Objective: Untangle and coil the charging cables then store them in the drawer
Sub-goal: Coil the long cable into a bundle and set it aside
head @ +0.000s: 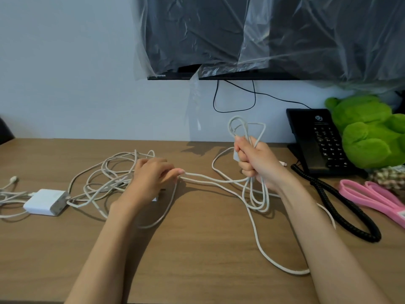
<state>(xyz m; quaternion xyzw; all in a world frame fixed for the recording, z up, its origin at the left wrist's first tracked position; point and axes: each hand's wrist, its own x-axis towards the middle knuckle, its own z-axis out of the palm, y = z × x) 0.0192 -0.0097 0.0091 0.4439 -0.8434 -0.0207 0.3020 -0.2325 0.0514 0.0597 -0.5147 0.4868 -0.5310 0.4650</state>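
Note:
White charging cables lie across the wooden desk (197, 249). My right hand (255, 160) is raised above the desk and grips a partly coiled bundle of white cable (245, 128); loops stick out above the fist and hang below it. My left hand (153, 176) rests low over the desk and pinches two cable strands (203, 179) that run right toward the bundle. A tangled heap of cable (109, 174) lies left of that hand, next to a white charger block (46, 201). One long strand (263, 253) trails toward the front edge. No drawer is in view.
A black desk phone (317, 141) with a coiled black cord (341, 213) stands at the right. A green plush toy (370, 130) and a pink strap (372, 198) lie beyond it. A plastic-covered TV (263, 36) hangs on the wall above.

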